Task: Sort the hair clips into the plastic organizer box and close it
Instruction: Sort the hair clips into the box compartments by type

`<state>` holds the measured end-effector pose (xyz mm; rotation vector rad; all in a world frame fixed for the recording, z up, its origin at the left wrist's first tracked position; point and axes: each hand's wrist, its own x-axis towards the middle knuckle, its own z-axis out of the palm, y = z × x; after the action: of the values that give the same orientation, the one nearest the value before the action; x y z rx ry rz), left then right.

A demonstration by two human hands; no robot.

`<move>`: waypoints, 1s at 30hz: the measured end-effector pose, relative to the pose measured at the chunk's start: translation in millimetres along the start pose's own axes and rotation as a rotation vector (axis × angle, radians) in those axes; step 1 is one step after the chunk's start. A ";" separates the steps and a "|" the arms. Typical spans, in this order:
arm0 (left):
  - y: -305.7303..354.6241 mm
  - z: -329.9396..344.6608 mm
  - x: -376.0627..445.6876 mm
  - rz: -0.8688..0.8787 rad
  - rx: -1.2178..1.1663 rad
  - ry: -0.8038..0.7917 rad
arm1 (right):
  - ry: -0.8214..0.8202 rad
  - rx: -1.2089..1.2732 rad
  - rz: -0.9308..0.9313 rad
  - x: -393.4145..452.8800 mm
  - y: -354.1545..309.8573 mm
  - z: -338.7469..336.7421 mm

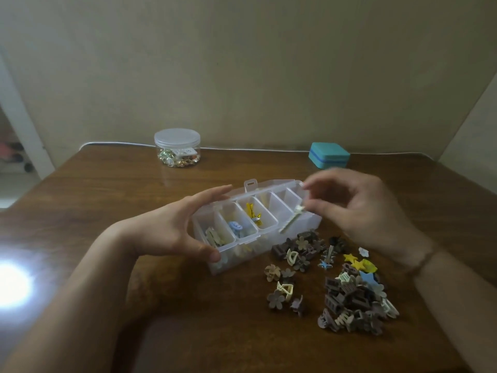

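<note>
While the left hand [172, 232] braces the left end of the clear plastic organizer box [256, 224], thumb on its near corner and fingers stretched straight along its far edge, the right hand [363, 211] hovers over the box's right end and pinches a pale cream clip [291, 219] between thumb and fingertips. Lid open, the box sits mid-tabletop [134, 179]; its left compartments hold a pale green clip [213, 235], a blue clip [236, 227] and yellow clips [254, 211], whereas those to the right appear empty. Unsorted hair clips [352, 300], brown, beige, yellow and blue, lie heaped near and right of the box. At the far edge stand a lidded clear jar [177, 146], left, and a teal case [328, 155], right.
</note>
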<state>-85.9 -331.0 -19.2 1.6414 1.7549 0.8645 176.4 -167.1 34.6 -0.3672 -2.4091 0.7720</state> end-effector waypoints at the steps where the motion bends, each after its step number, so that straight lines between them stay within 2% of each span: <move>1: 0.4 -0.2 -0.2 0.001 -0.002 -0.007 | -0.011 0.003 -0.063 10.2 -11.4 11.4; 4: 3.2 0.1 -0.6 0.013 -0.010 -0.012 | -0.088 0.002 -0.190 39.8 -32.1 45.3; 10: 0.5 -2.1 0.1 -0.006 -0.012 -0.005 | -0.397 -0.178 -0.131 70.7 -31.1 87.1; 13: -3.0 -2.8 0.3 -0.027 -0.017 -0.001 | -0.256 -0.137 -0.158 66.3 -25.1 74.5; 16: -1.7 -2.0 0.2 -0.030 -0.017 0.002 | -0.136 -0.151 -0.109 49.9 -13.9 40.8; 20: 0.9 -1.2 0.4 -0.013 0.012 0.001 | -0.175 -0.292 0.026 9.8 16.7 -3.7; 24: 1.2 -0.5 0.9 -0.012 -0.005 -0.002 | -0.311 -0.396 0.176 -23.9 44.4 -25.5; 27: 0.9 -1.0 1.1 -0.016 -0.009 -0.002 | -0.411 -0.517 0.152 -31.4 52.7 -20.9; 30: 2.2 -0.5 0.7 -0.017 -0.002 0.002 | -0.412 -0.595 0.109 -27.2 53.6 -13.1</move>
<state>-85.0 -330.3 -17.2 1.6228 1.7662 0.8608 210.3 -130.0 -0.9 -0.6221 -3.0100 0.1554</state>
